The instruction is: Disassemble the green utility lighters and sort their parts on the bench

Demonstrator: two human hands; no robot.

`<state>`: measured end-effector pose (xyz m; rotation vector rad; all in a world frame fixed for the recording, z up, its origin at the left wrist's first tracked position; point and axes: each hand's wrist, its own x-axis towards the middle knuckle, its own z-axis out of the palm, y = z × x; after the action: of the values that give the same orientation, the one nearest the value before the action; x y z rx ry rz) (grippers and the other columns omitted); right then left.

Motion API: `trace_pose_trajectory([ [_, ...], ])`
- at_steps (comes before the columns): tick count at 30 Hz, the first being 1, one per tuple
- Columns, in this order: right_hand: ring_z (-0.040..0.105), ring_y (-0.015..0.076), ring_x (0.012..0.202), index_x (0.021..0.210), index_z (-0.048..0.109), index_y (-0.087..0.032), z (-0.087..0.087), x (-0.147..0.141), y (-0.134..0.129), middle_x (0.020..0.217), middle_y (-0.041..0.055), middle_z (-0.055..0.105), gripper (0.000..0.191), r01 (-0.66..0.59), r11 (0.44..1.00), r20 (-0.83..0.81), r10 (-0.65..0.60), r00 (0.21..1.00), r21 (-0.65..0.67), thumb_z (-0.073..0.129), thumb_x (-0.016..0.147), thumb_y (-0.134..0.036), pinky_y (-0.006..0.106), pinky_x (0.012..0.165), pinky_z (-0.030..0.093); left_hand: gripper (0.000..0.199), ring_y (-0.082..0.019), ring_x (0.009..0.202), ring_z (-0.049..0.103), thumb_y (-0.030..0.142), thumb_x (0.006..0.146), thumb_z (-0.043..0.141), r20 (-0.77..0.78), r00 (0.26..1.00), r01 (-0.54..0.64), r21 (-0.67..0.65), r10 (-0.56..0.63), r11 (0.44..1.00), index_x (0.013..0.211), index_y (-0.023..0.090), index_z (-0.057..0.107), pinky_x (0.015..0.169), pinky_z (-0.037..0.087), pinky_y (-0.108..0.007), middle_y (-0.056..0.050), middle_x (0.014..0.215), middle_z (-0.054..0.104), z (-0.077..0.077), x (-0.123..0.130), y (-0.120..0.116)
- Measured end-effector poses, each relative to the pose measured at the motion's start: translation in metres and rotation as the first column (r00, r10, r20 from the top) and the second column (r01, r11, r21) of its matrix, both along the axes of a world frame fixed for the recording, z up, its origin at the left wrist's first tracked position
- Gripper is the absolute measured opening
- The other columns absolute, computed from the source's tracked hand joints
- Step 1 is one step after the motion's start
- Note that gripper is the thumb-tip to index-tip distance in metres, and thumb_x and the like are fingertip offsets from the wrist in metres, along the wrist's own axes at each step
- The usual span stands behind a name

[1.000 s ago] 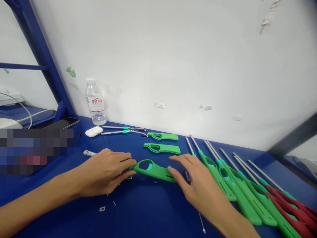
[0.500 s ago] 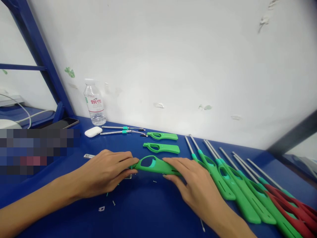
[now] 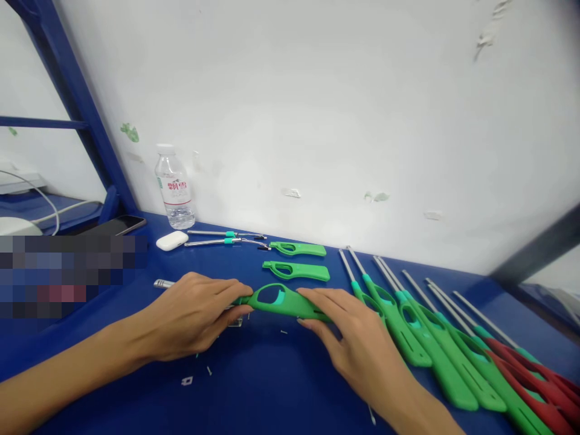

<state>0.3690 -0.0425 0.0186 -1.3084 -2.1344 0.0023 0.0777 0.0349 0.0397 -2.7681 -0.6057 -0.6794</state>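
A green lighter body point(image 3: 290, 303) with a teal trigger in its finger hole is held level above the blue table. My left hand point(image 3: 199, 314) pinches its narrow end, where a metal tube point(image 3: 164, 284) sticks out beyond the hand to the left. Around the wide end, my right hand point(image 3: 347, 323) is closed, fingers on top and thumb below. Behind it lie two green half shells point(image 3: 296, 272) and two metal rods with teal collars point(image 3: 212, 242). Part of the lighter's neck is hidden by my left fingers.
Several green lighters point(image 3: 435, 344) and red lighters point(image 3: 530, 374) lie in a row at the right. A water bottle point(image 3: 176, 192), a white case point(image 3: 172, 240) and a phone point(image 3: 130, 225) stand or lie at the back left. Small parts point(image 3: 187, 380) are scattered in front.
The view has shifted very slightly. Both hands keep nearly the same hold on the green lighter body, with the left fingers moved only a little.
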Motion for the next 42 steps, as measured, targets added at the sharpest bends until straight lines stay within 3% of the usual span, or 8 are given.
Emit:
trace_pose_trajectory([
  [9, 0.067, 0.0226, 0.111, 0.136, 0.054, -0.034, 0.0025, -0.0013, -0.0001, 0.126, -0.0020, 0.070, 0.039, -0.014, 0.999, -0.041, 0.013, 0.999, -0.031, 0.064, 0.102, -0.018, 0.041, 0.095, 0.056, 0.021, -0.015, 0.057, 0.067, 0.038, 0.112, 0.036, -0.060, 0.997, -0.052, -0.069, 0.048, 0.996, 0.113, 0.026, 0.053, 0.053, 0.037, -0.031, 0.008, 0.077, 0.070, -0.0012, 0.0003, 0.0018],
  [14, 0.065, 0.0242, 0.112, 0.134, 0.051, -0.035, 0.0041, -0.0019, -0.0010, 0.123, -0.0010, 0.067, 0.039, 0.009, 0.998, -0.039, -0.011, 0.999, -0.060, 0.065, 0.102, -0.018, 0.043, 0.096, 0.053, 0.023, -0.015, 0.066, 0.071, 0.036, 0.112, 0.034, -0.038, 0.999, -0.031, 0.038, 0.032, 0.999, 0.118, 0.024, 0.053, 0.057, 0.041, -0.030, 0.004, 0.087, 0.073, -0.0006, 0.0020, 0.0016],
  [21, 0.067, 0.0238, 0.093, 0.120, 0.051, -0.035, 0.0047, -0.0034, -0.0030, 0.113, -0.0020, 0.063, 0.029, 0.072, 0.990, -0.049, -0.078, 0.996, -0.125, 0.062, 0.101, -0.016, 0.037, 0.077, 0.051, 0.023, -0.015, 0.074, 0.073, 0.035, 0.111, 0.041, -0.013, 1.000, 0.024, 0.099, -0.023, 0.995, 0.124, 0.022, 0.055, 0.061, 0.048, -0.028, 0.000, 0.095, 0.074, -0.0020, 0.0012, 0.0034],
  [24, 0.068, 0.0241, 0.089, 0.118, 0.050, -0.036, 0.0039, -0.0022, -0.0024, 0.111, -0.0045, 0.066, 0.030, 0.114, 0.990, -0.017, -0.116, 0.993, -0.088, 0.063, 0.100, -0.016, 0.036, 0.075, 0.048, 0.025, -0.015, 0.074, 0.074, 0.033, 0.111, 0.040, -0.018, 1.000, 0.017, 0.091, -0.015, 0.996, 0.125, 0.020, 0.056, 0.061, 0.049, -0.027, 0.000, 0.093, 0.074, -0.0008, 0.0017, 0.0017],
  [30, 0.062, 0.0203, 0.063, 0.110, 0.047, -0.032, 0.0013, 0.0011, -0.0022, 0.087, -0.0090, 0.067, 0.025, 0.167, 0.986, 0.053, -0.166, 0.985, -0.024, 0.063, 0.098, -0.017, 0.032, 0.056, 0.035, 0.026, -0.015, 0.068, 0.071, 0.031, 0.111, 0.039, -0.010, 1.000, 0.000, 0.049, 0.001, 0.999, 0.125, 0.019, 0.058, 0.057, 0.047, -0.028, 0.001, 0.086, 0.072, 0.0015, 0.0023, -0.0016],
  [34, 0.069, 0.0214, 0.083, 0.120, 0.053, -0.033, 0.0032, -0.0003, -0.0035, 0.103, -0.0047, 0.070, 0.017, 0.092, 0.996, 0.042, -0.092, 0.995, -0.002, 0.059, 0.105, -0.028, 0.033, 0.066, 0.045, 0.023, -0.014, 0.065, 0.069, 0.031, 0.110, 0.042, 0.020, 1.000, 0.005, 0.044, -0.006, 0.999, 0.121, 0.021, 0.058, 0.054, 0.046, -0.028, 0.001, 0.086, 0.071, 0.0019, 0.0030, 0.0005],
  [37, 0.069, 0.0232, 0.098, 0.131, 0.056, -0.033, 0.0064, -0.0020, -0.0038, 0.113, -0.0001, 0.068, 0.024, 0.053, 0.998, 0.038, -0.052, 0.998, -0.022, 0.050, 0.110, -0.045, 0.037, 0.077, 0.052, 0.022, -0.015, 0.070, 0.071, 0.032, 0.110, 0.041, 0.044, 0.999, -0.003, 0.082, -0.001, 0.997, 0.119, 0.021, 0.059, 0.057, 0.048, -0.028, 0.000, 0.090, 0.073, 0.0036, 0.0041, 0.0022],
  [42, 0.067, 0.0234, 0.101, 0.132, 0.056, -0.034, 0.0089, -0.0039, -0.0033, 0.116, 0.0014, 0.064, 0.025, 0.032, 0.996, 0.018, -0.030, 0.999, -0.079, 0.044, 0.112, -0.043, 0.039, 0.081, 0.053, 0.018, -0.014, 0.073, 0.071, 0.032, 0.108, 0.047, 0.094, 0.996, 0.000, 0.085, -0.008, 0.996, 0.119, 0.021, 0.058, 0.060, 0.050, -0.027, -0.001, 0.095, 0.074, 0.0022, 0.0042, 0.0039],
])
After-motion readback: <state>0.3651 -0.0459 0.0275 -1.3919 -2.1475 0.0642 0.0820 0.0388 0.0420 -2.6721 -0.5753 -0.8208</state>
